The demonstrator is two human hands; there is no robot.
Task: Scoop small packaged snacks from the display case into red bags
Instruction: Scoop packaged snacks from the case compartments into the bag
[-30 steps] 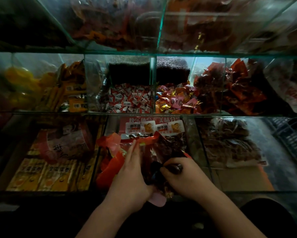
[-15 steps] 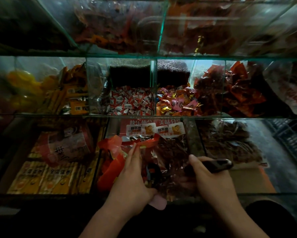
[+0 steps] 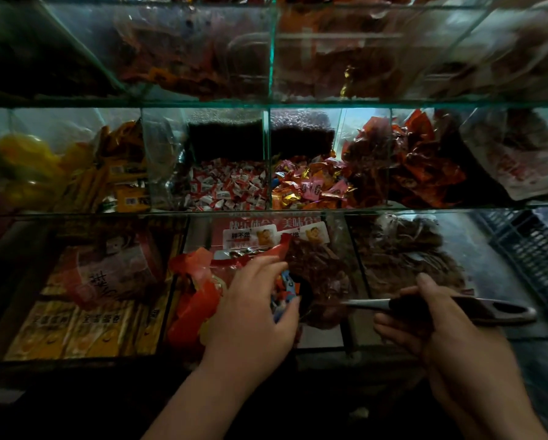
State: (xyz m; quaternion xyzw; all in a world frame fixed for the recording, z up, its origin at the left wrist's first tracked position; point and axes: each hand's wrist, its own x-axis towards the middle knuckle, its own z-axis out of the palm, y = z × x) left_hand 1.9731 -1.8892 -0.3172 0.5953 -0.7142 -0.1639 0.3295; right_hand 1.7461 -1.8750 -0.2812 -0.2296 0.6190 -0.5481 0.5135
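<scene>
While the left hand (image 3: 253, 308) curls its fingers round the red bag (image 3: 193, 308) in the lower middle compartment of the display case (image 3: 298, 211), the right hand (image 3: 456, 339) clamps the scoop (image 3: 476, 309) handle, bowl among brown packaged snacks (image 3: 318, 268).

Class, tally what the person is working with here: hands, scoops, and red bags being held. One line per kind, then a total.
Hands: 2 (left hand, right hand)
Scoops: 1 (scoop, gripped by the right hand)
Red bags held: 1 (red bag, gripped by the left hand)
Total: 4
</scene>
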